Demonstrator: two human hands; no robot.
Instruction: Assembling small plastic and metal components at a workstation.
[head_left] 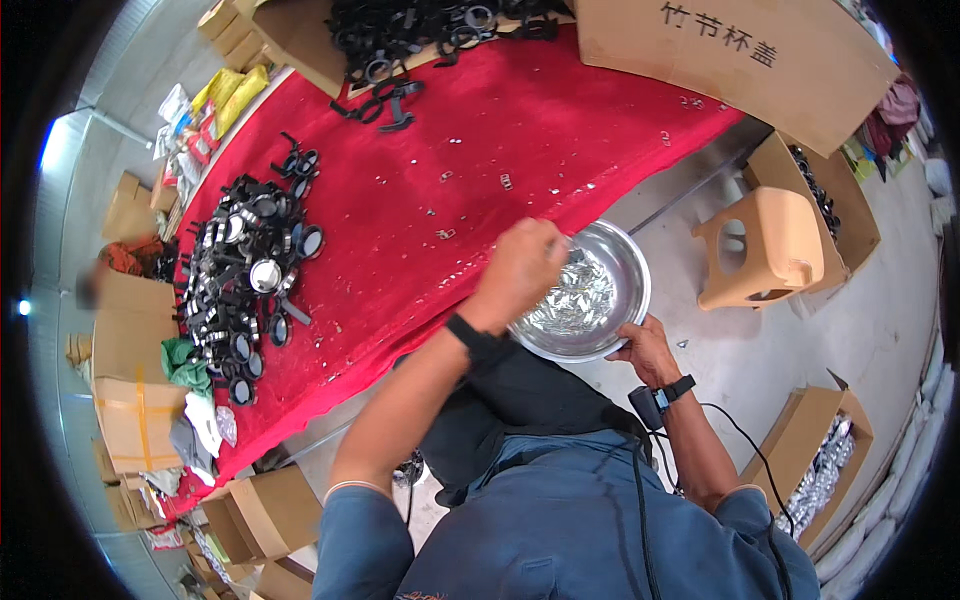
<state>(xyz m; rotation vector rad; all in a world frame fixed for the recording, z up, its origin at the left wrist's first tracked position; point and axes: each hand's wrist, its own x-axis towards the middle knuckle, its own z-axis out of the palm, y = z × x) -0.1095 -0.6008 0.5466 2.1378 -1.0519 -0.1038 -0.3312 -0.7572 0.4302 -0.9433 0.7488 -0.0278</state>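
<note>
A round steel bowl [632,280] sits just beyond my lap at the table's front edge. Many small shiny metal pieces [575,305] lie in it. With fingers gripping its lower right rim, my right hand [648,352] steadies the bowl. My left hand [522,268] is above the bowl's left side, near the edge of the red cloth. Its fingers are curled together, and whatever they pinch is too small or hidden to make out. Several small metal clips [506,181] lie scattered on the red tablecloth [400,230].
A heap of black lids with rings and straps [250,260] covers the table's left part. More black parts [420,30] spill from a carton at the back. On the right stand an orange plastic stool [775,245], a large carton [730,60] and a box of silvery pieces [825,465].
</note>
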